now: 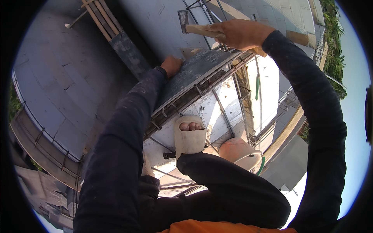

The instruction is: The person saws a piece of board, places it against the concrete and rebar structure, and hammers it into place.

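A hammer with a dark metal head (183,21) and a pale wooden handle (202,30) is in my right hand (240,34), the fingers wrapped round the handle. It is held above the far end of a dark, scuffed board (198,68). My left hand (171,66) is closed at the board's far-left edge, with the fingers curled over it and their tips hidden. Along the board's near side runs a rebar cage (200,90) of thin rods and bent ties.
My foot in a white open-toed slipper (190,138) is below the rebar. To its right sits an orange-white bucket (237,151) with a handle. Upright rebar (200,7) rises beyond the board. A narrow dark form (128,54) with timber strips lies left, over wide grey panels (58,70).
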Tool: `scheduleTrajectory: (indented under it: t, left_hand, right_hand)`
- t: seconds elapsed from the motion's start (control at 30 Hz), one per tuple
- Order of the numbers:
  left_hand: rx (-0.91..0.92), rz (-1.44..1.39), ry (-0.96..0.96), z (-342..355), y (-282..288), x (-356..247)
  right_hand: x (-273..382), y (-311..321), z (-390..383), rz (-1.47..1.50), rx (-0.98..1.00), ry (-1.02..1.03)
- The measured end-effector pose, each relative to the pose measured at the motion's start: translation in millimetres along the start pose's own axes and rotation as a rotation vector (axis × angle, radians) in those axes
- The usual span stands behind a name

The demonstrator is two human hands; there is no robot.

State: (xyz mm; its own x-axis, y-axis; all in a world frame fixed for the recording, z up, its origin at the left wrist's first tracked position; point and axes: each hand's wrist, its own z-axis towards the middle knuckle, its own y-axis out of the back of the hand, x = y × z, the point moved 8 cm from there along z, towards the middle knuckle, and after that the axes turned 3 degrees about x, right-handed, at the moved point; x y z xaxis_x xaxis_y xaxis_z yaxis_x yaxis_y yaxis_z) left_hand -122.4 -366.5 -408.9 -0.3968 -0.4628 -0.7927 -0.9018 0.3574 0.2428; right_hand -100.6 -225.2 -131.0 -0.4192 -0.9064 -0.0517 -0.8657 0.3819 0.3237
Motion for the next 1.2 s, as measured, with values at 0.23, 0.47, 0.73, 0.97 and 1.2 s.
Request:
scheduleTrajectory:
  t: [0.23, 0.47, 0.73, 0.97, 1.2]
  left_hand:
    - [-0.204, -0.261, -0.077, -66.8, 63.8, -51.0]
    - [-0.175, 0.384, -0.475, -170.9, 106.0, -188.4]
    - [-0.323, 0.634, -0.542, -196.9, 94.8, -222.5]
    - [-0.331, 0.572, -0.44, -212.1, 104.1, -213.9]
    - [-0.197, 0.452, -0.269, -259.3, 165.8, -140.9]
  right_hand:
    - [-32.0, -12.6, -25.3, 0.129, -0.151, 0.049]
    - [-50.5, -45.7, -186.5, 0.53, -0.929, -0.114]
    - [43.7, -220.4, -235.2, 1.332, -0.726, -0.484]
    - [130.1, -326.2, -202.6, 1.372, -0.721, -0.51]
    - [176.6, -362.1, -159.2, 1.342, -0.47, -0.341]
